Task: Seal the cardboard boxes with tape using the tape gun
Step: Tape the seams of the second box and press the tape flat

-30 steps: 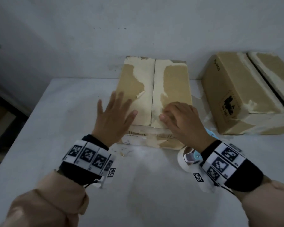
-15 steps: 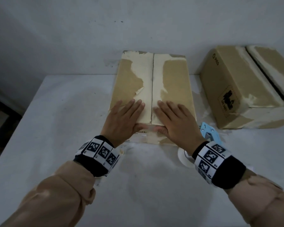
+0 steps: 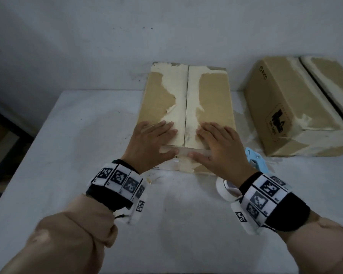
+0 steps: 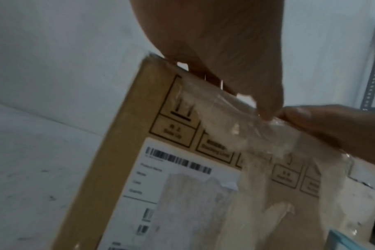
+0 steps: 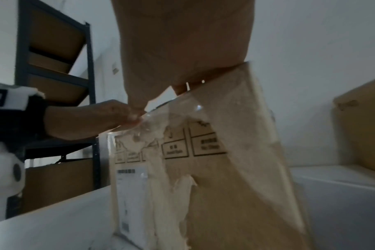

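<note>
You are pressing both hands flat on the near end of the cardboard box (image 3: 186, 103) that is standing on the white bench (image 3: 71, 135). Your left hand (image 3: 151, 141) is lying on the left flap with its fingers straight and close together, and your right hand (image 3: 219, 144) is lying on the right flap in the same way, fingers straight and slightly apart. The centre seam (image 3: 186, 99) between the two flaps is running away from you between your hands. Both thumbs are reaching over the near top edge and pressing on a strip of clear tape (image 3: 188, 151) that is lying across that edge; in the left wrist view the thumb tips are nearly meeting on the wrinkled tape (image 4: 235, 118). The box top is showing pale torn patches along the seam, and its near face is carrying a white barcode label (image 4: 178, 194) and printed handling symbols.

The blue tape gun (image 3: 255, 160) is lying on the bench just beside your right wrist, near the box's right corner, with its white tape roll (image 3: 225, 189) partly hidden under the wrist band. A second cardboard box (image 3: 293, 107) is standing at the right, apart from the first, its top flaps not quite closed. In the right wrist view a dark metal shelf rack (image 5: 54, 84) holding more cartons is standing behind the bench.
</note>
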Motion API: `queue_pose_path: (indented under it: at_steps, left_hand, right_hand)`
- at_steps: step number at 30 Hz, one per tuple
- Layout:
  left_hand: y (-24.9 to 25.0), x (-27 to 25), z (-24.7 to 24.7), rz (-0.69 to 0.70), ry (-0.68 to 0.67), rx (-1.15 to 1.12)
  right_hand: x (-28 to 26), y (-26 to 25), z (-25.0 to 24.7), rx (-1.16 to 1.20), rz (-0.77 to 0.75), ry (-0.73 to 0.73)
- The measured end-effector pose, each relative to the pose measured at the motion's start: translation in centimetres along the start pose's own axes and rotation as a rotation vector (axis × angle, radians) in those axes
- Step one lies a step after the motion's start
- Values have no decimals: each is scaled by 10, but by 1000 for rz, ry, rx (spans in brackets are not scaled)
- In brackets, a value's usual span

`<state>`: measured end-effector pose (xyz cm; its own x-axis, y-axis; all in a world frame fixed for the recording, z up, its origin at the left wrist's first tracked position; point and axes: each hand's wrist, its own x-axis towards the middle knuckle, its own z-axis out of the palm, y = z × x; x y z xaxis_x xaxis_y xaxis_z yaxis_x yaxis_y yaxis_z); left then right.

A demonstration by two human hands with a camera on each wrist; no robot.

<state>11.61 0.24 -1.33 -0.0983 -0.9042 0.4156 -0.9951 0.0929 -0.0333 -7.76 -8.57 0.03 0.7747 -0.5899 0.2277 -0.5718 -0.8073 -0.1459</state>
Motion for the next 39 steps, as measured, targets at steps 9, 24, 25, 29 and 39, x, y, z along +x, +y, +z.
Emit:
queue_pose_path:
  at_steps: [9, 24, 25, 29, 39]
  left_hand:
    - [1, -1, 3, -16, -29, 26]
    - [31, 24, 13, 19, -180, 29]
    - [30, 24, 13, 33, -174, 21]
    - [30, 24, 12, 55, -173, 1]
    - [33, 24, 6, 21, -249, 8]
  right_hand:
    - [8, 7, 3, -79, -92, 10]
    - [-25, 54, 7, 191, -94, 114]
    - [-26, 59, 5, 217, -119, 106]
    - [-28, 74, 1, 270, -193, 36]
    - [-24, 95, -10, 254, -304, -25]
